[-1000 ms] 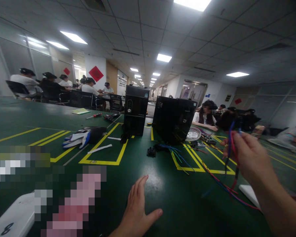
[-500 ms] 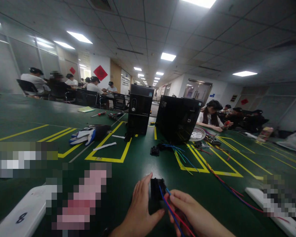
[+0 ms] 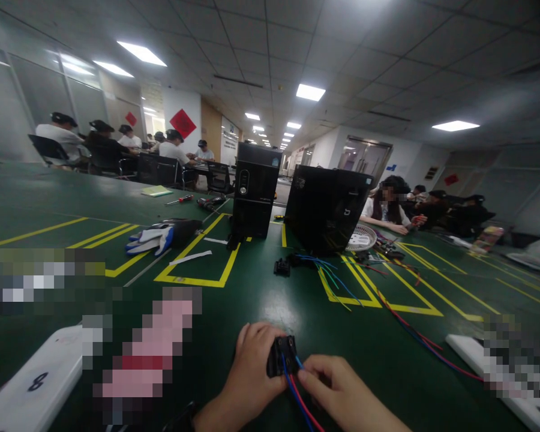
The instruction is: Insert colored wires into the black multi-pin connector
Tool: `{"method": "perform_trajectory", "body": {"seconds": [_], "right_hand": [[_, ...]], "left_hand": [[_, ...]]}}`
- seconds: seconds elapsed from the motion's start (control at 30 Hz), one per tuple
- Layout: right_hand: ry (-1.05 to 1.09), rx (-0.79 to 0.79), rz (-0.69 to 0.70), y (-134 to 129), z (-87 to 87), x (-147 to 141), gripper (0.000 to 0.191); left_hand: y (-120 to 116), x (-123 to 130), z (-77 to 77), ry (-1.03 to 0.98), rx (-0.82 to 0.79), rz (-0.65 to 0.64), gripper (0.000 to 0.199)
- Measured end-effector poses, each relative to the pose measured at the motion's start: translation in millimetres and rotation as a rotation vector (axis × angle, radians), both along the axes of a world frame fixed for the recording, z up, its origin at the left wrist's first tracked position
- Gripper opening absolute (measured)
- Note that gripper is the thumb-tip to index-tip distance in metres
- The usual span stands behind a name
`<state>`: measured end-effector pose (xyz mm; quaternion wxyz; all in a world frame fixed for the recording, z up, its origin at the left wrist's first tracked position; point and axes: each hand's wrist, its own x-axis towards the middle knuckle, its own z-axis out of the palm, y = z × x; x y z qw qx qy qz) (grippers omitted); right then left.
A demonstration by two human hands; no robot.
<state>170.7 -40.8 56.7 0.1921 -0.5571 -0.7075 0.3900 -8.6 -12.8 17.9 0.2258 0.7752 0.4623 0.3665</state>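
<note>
My left hand (image 3: 252,372) is closed around a small black terminal block (image 3: 275,359) low in the middle of the view, its fingers along the far side and its thumb at the near side. Round metal screw heads show on the block's top. Blue and red wires (image 3: 302,405) run from the block down toward me. At the block's right side, the thumb and forefinger of my right hand (image 3: 335,384) pinch a lighter blue wire (image 3: 299,362). Whether that wire's end sits inside the block is too small to tell.
Another black block (image 3: 282,267) lies ahead beside loose blue and green wires (image 3: 333,276). Two black computer towers (image 3: 255,198) stand beyond. Work gloves (image 3: 150,239) lie to the left, white power strips (image 3: 33,378) at both sides. A co-worker (image 3: 389,207) sits at the right.
My left hand has closed around the terminal block, where its fingers were spread beside it before. The block has turned and come slightly nearer. My right hand still pinches the wire.
</note>
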Motion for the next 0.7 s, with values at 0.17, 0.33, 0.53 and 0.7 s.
{"method": "perform_trajectory", "body": {"seconds": [0.17, 0.33, 0.53, 0.7], "right_hand": [[-0.14, 0.227, -0.088, -3, 3.4, 2, 0.017], [-0.029, 0.206, -0.145, -4, -1.4, 1, 0.021], [0.118, 0.146, -0.163, -6, -5.7, -5, 0.028], [0.007, 0.23, -0.104, -8, -5.6, -8, 0.028]], "left_hand": [[-1, 1, -0.3, 0.019, -0.054, 0.002, 0.044], [-3, 1, 2.6, 0.027, -0.087, -0.024, 0.038], [-3, 0, 1.4, 0.022, -0.087, -0.025, 0.038], [-2, 1, 2.3, 0.028, -0.101, -0.016, 0.039]]}}
